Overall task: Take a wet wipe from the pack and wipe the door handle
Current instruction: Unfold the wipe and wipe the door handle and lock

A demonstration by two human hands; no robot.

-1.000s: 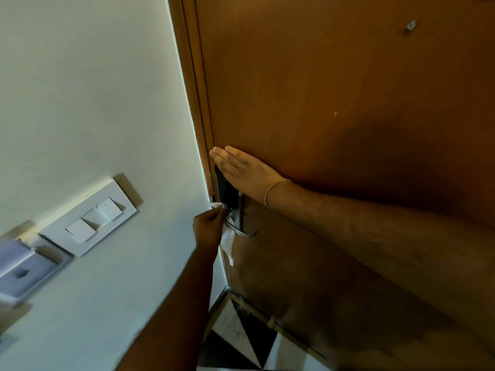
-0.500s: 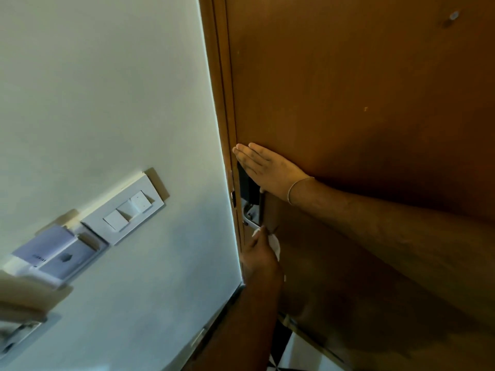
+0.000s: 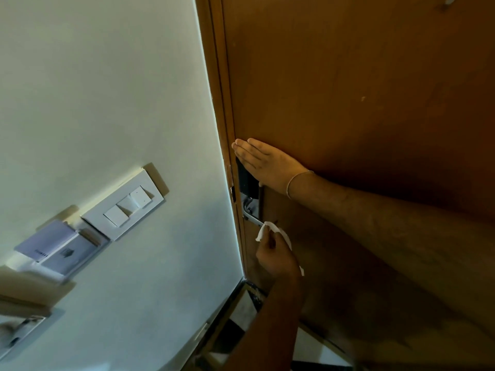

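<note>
A silver lever door handle (image 3: 251, 217) sits on the brown wooden door (image 3: 361, 89), just below a black lock plate (image 3: 247, 180). My left hand (image 3: 277, 257) is below and right of the lever, shut on a white wet wipe (image 3: 267, 228). The wipe's top edge touches the lever's free end. My right hand (image 3: 267, 163) lies flat against the door above the lock plate, fingers straight and holding nothing. The wet wipe pack is out of view.
A brown door frame (image 3: 221, 124) borders the white wall (image 3: 107, 89) on the left. On the wall are a white switch plate (image 3: 124, 207) and a key card holder (image 3: 57, 247). Patterned floor tiles (image 3: 242, 307) show below the door.
My left hand has carried the wipe from the lever's left, frame-side end across to its right, free end and slightly lower. The right hand has stayed flat on the door. The view shifted.
</note>
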